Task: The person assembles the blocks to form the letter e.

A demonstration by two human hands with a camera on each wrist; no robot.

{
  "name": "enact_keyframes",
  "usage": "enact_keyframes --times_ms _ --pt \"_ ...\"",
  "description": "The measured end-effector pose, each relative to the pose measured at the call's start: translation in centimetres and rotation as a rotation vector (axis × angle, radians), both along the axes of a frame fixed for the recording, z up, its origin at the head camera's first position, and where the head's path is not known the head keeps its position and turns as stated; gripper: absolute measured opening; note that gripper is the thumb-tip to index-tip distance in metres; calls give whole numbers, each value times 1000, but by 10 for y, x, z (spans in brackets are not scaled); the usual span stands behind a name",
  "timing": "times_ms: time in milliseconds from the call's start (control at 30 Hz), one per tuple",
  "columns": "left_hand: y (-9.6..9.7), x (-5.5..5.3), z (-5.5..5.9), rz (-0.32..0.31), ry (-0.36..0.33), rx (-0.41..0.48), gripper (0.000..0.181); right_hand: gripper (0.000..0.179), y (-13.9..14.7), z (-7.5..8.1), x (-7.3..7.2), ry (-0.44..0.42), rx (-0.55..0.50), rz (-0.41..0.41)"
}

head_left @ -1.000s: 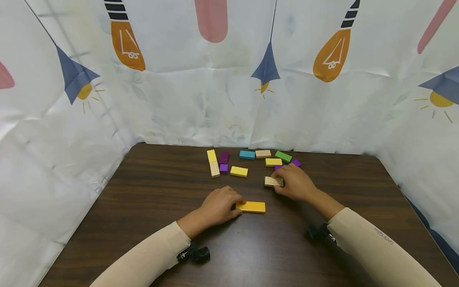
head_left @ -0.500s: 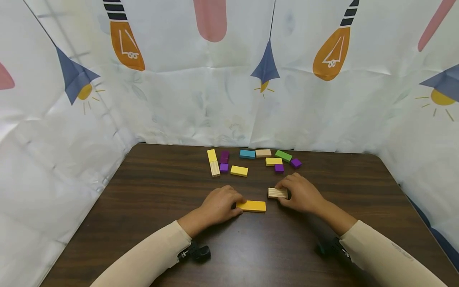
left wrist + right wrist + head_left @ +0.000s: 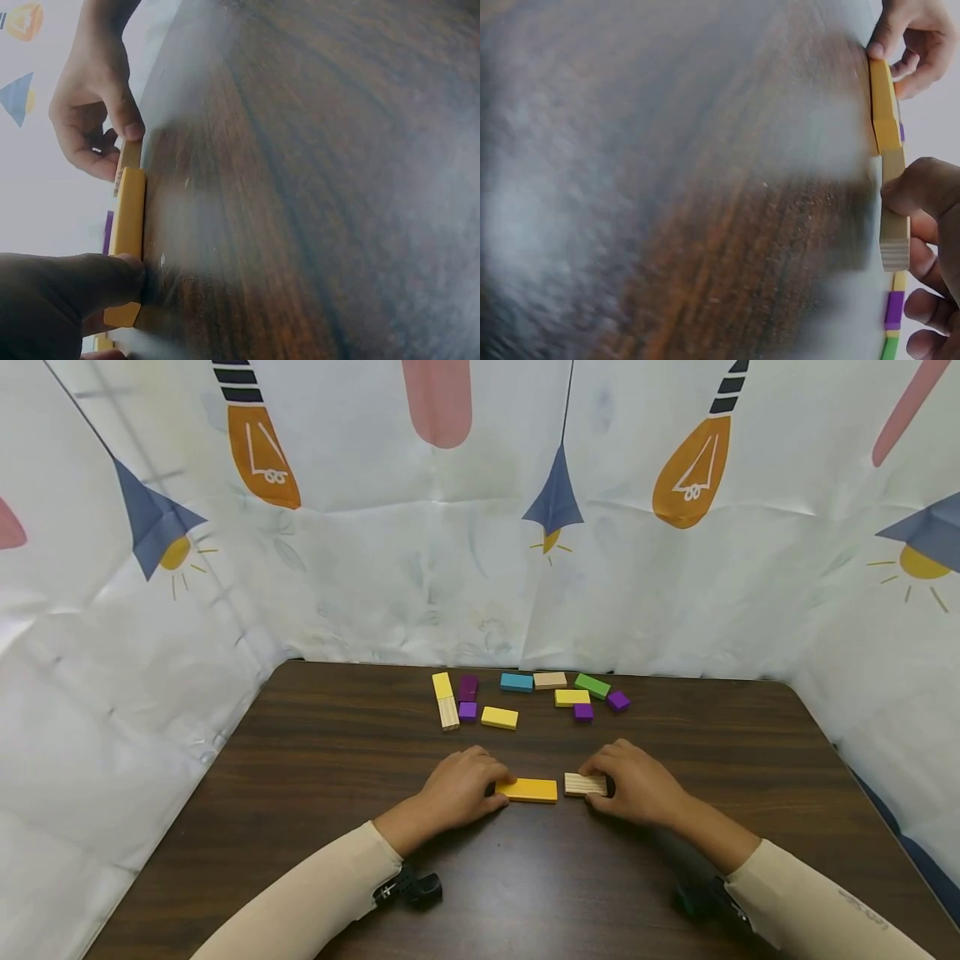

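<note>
An orange-yellow block lies lengthwise on the dark wooden table, and my left hand pinches its left end between thumb and fingers. To its right my right hand grips a natural-wood block with grooved faces, thumb on the near side and fingers on the far side. A narrow gap separates the two blocks in the head view, and they stand roughly in line. In the right wrist view the wooden block overlaps the end of the yellow block.
Behind the hands lie a yellow block, a wooden block, purple blocks, a blue block, a green block and a tan block. A printed white cloth hangs along the table's far edge.
My right hand has brought the wooden block toward me and slightly right, from near the purple blocks to beside the yellow block's right end. My left hand has stayed in place.
</note>
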State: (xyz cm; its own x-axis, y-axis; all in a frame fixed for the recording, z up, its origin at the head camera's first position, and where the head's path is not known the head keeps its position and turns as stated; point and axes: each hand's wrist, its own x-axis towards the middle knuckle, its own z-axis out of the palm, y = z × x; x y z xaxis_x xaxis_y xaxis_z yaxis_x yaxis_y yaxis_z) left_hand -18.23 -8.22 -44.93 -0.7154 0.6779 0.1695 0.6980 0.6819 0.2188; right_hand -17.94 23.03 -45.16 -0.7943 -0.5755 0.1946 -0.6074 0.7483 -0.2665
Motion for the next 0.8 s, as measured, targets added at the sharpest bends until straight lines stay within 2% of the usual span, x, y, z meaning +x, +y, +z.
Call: enact_keyframes --times_ms 800 --pt "6 -2 0 -9 0 7 24 28 -4 -3 6 -28 -17 34"
